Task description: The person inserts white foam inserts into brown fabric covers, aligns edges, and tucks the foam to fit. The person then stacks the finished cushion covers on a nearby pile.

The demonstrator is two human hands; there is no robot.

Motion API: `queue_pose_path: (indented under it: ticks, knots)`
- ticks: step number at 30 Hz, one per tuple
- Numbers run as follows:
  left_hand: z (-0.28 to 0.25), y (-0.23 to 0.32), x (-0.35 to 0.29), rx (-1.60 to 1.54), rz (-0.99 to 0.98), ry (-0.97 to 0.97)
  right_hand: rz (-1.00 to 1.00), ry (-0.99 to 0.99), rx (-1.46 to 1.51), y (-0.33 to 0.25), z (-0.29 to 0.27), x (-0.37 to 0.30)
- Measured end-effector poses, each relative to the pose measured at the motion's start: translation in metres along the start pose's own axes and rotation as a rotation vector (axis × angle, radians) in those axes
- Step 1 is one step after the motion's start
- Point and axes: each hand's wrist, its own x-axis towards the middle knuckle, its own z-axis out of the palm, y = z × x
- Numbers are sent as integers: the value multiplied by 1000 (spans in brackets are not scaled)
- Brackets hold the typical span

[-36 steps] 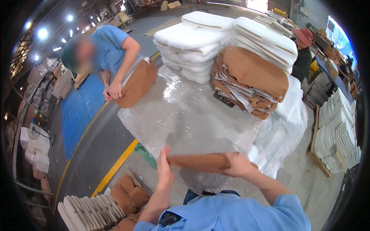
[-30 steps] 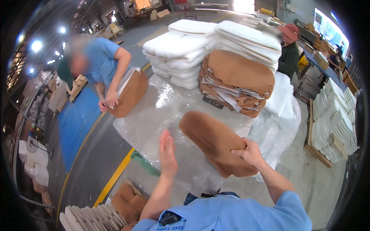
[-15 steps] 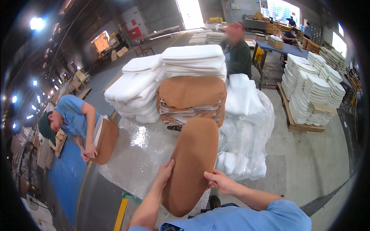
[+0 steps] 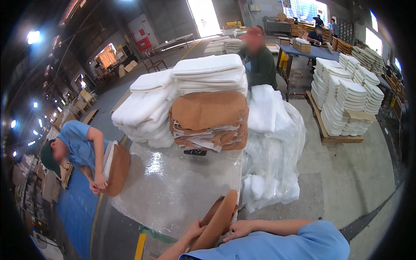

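Note:
Close to my body I hold a long brown fabric cushion [image 4: 219,221] with rounded ends, tilted so that it shows narrow, with a darker brown surface along its left side. My left hand [image 4: 196,229] is closed on its left edge. My right hand [image 4: 237,229] is at the right edge, its fingertips partly hidden by the cushion. Beyond it, a table covered in clear plastic [image 4: 173,186] carries a stack of folded brown fabric pieces [image 4: 210,110] with pale lining showing between layers. A small black item [image 4: 195,152] lies at the front of that stack.
White padding [image 4: 208,69] is piled behind and left of the brown stack. A plastic bag of white padding [image 4: 275,147] bulges at the right. One co-worker [image 4: 80,147] handles another brown cushion [image 4: 119,169]; another [image 4: 260,60] stands behind the piles. White pads [image 4: 346,95] fill a pallet.
The brown cushion has come down toward my body and turned from its broad face to nearly edge-on. Both hands have moved lower with it, and the table's front part is uncovered.

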Motion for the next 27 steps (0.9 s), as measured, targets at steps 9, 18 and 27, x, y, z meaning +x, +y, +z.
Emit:
queue_pose_path:
  ticks: [9, 18, 27]
  knots:
    - [26, -31, -14, -5, -30, 453, -106, -200, -45, -112, -114, 46]
    - [18, -9, -1, 54, -12, 302, 519, -331, -524, 42, -103, 184]
    - [22, -80, -18, 165, -137, 271, 205, 58, -658, 54, -101, 164]
